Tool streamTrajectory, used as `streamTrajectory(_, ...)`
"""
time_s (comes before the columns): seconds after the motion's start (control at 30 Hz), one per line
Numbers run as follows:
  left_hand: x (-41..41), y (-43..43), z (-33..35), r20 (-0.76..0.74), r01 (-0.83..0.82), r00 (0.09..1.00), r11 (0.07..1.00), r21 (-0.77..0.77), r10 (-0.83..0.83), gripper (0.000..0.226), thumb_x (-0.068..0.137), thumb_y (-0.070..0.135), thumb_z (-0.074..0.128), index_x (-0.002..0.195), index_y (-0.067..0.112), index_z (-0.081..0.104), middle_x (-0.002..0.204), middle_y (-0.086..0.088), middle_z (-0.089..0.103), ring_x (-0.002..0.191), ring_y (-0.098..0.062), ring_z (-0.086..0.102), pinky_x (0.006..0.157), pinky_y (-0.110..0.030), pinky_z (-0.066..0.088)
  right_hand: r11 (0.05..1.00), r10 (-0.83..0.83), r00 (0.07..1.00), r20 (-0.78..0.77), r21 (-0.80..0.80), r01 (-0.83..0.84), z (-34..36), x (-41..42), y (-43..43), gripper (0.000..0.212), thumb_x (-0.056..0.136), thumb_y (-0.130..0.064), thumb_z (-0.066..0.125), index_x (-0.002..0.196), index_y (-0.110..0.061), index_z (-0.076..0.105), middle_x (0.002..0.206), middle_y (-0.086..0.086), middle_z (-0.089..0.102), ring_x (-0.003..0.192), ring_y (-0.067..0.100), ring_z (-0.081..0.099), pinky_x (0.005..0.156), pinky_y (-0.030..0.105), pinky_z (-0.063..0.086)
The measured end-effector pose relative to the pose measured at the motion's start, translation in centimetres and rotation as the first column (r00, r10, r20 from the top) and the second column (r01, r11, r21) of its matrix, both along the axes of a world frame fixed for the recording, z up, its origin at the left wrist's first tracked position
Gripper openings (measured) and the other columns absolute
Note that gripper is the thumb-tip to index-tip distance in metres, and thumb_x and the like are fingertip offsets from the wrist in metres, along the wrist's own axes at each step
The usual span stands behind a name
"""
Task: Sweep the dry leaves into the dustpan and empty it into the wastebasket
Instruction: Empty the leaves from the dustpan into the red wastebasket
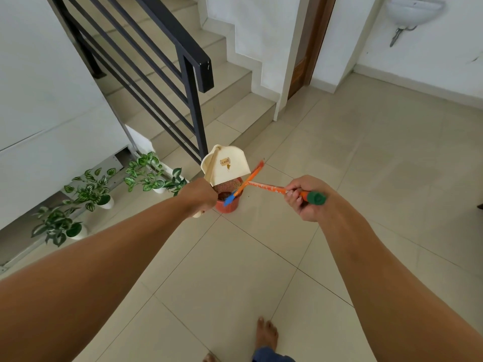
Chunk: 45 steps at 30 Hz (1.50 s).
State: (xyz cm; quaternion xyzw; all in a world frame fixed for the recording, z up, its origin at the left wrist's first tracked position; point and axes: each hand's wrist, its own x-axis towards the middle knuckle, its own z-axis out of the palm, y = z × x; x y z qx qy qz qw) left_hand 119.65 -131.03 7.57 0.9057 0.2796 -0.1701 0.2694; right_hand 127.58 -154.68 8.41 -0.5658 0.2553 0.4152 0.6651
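Dustpan [227, 164] tipped over bin [226, 198] just beyond my left hand [200, 195], fist around its handle; right hand [303, 198] clamps broom [264, 186] by its green end.

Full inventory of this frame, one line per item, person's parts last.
dustpan: 1, cream, tipped up over the wastebasket
wastebasket: 1, red mesh, on the floor at the foot of the stairs
broom: 1, orange handle with a green end cap, reaching toward the wastebasket
blue-tipped orange stick: 1, leaning across the wastebasket; what it is cannot be told
potted plants: about 4, green-and-white leaves in white pots, along the left wall
stair railing: 1, black, left of the stairs
stairs: beige, upper middle
washbasin: 1, white, on the top right wall
door: 1, brown, beside the stairs
left hand: closed on the dustpan handle
right hand: closed on the broom handle
feet: bare, bottom edge
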Motion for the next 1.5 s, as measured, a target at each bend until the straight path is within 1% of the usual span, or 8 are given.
streamTrajectory(0.27, -1.2, 1.3, 0.8, 0.01, -0.033, 0.999, 0.996, -0.082, 0.034, 0.016, 0.095, 0.002, 0.044, 0.109, 0.002, 0.052, 0.075, -0.01, 0.05, 0.063, -0.019, 0.047, 0.056, -0.029, 0.041, 0.997, -0.059, 0.998, -0.013, 0.044, 0.059, -1.4, -1.7, 0.6, 0.014, 0.095, -0.006, 0.043, 0.085, -0.003, 0.052, 0.062, -0.001, 0.041, 0.03, 0.002, 0.042, 0.027, 0.011, 0.035)
streamTrajectory(0.4, -1.6, 1.6, 1.5, 0.019, -0.01, 1.0, 0.998, -0.069, 0.012, 0.013, 0.094, -0.001, 0.042, 0.105, 0.003, 0.048, 0.074, -0.011, 0.049, 0.061, -0.018, 0.045, 0.05, -0.027, 0.036, 0.998, -0.046, 0.999, 0.007, 0.043, 0.046, -1.6, -2.4, 1.1, 0.013, 0.095, -0.006, 0.042, 0.089, -0.002, 0.053, 0.061, 0.0, 0.042, 0.032, 0.001, 0.042, 0.027, 0.011, 0.035)
streamTrajectory(0.7, -2.4, 2.7, 1.2, 0.016, 0.001, 1.0, 0.999, -0.054, 0.0, 0.015, 0.096, 0.006, 0.046, 0.109, 0.003, 0.052, 0.077, -0.009, 0.052, 0.066, -0.019, 0.051, 0.053, -0.026, 0.041, 0.998, -0.057, 0.998, 0.011, 0.032, 0.057, -2.9, -4.4, 2.0, 0.013, 0.095, -0.005, 0.041, 0.098, -0.004, 0.054, 0.06, -0.002, 0.042, 0.032, 0.001, 0.04, 0.027, 0.012, 0.034)
streamTrajectory(0.93, -3.0, 3.4, 1.5, -0.001, -0.042, 0.999, 0.996, -0.074, 0.042, 0.015, 0.092, 0.002, 0.046, 0.107, 0.002, 0.049, 0.078, -0.012, 0.054, 0.074, -0.024, 0.055, 0.055, -0.028, 0.042, 0.998, -0.064, 0.998, 0.006, 0.011, 0.064, -2.4, -4.8, 2.8, 0.011, 0.094, -0.007, 0.043, 0.085, -0.006, 0.049, 0.062, -0.001, 0.041, 0.031, 0.002, 0.042, 0.026, 0.012, 0.034)
streamTrajectory(1.03, -3.2, 3.7, 1.6, 0.007, -0.045, 0.999, 0.992, -0.114, 0.046, 0.016, 0.094, 0.003, 0.044, 0.11, 0.0, 0.049, 0.077, -0.012, 0.052, 0.065, -0.019, 0.05, 0.05, -0.025, 0.038, 0.997, -0.076, 0.997, 0.003, 0.013, 0.075, -2.1, -5.4, 3.1, 0.011, 0.094, -0.007, 0.044, 0.085, -0.006, 0.049, 0.062, -0.001, 0.041, 0.03, 0.002, 0.042, 0.026, 0.013, 0.034)
streamTrajectory(1.17, -3.8, 4.1, 2.9, 0.016, -0.116, 0.992, 0.972, -0.206, 0.121, 0.011, 0.096, -0.003, 0.039, 0.095, 0.0, 0.049, 0.074, -0.011, 0.047, 0.059, -0.016, 0.042, 0.044, -0.023, 0.033, 0.996, -0.084, 0.996, 0.025, 0.034, 0.083, -1.6, -6.7, 2.5, 0.009, 0.095, -0.006, 0.043, 0.095, -0.004, 0.052, 0.061, -0.001, 0.041, 0.031, 0.002, 0.041, 0.026, 0.012, 0.034)
streamTrajectory(1.27, -4.5, 4.5, 4.0, 0.008, -0.205, 0.975, 0.914, -0.351, 0.222, 0.016, 0.098, -0.005, 0.037, 0.09, 0.003, 0.049, 0.075, -0.009, 0.044, 0.057, -0.013, 0.037, 0.038, -0.019, 0.03, 0.997, -0.072, 0.997, 0.038, 0.027, 0.071, -1.2, -7.4, 1.7, 0.015, 0.095, -0.006, 0.043, 0.104, -0.004, 0.055, 0.061, -0.001, 0.043, 0.033, 0.002, 0.041, 0.026, 0.013, 0.034)
streamTrajectory(1.5, -8.3, 4.0, 5.6, -0.017, -0.292, 0.945, 0.824, -0.486, 0.325, 0.017, 0.099, -0.003, 0.039, 0.087, 0.003, 0.05, 0.068, -0.006, 0.044, 0.051, -0.009, 0.037, 0.032, -0.011, 0.03, 0.995, 0.009, 0.991, 0.137, -0.096, 0.005, -0.8, -9.3, 0.3, 0.027, 0.092, -0.004, 0.044, 0.115, -0.003, 0.059, 0.062, 0.001, 0.044, 0.032, 0.001, 0.041, 0.026, 0.013, 0.032)
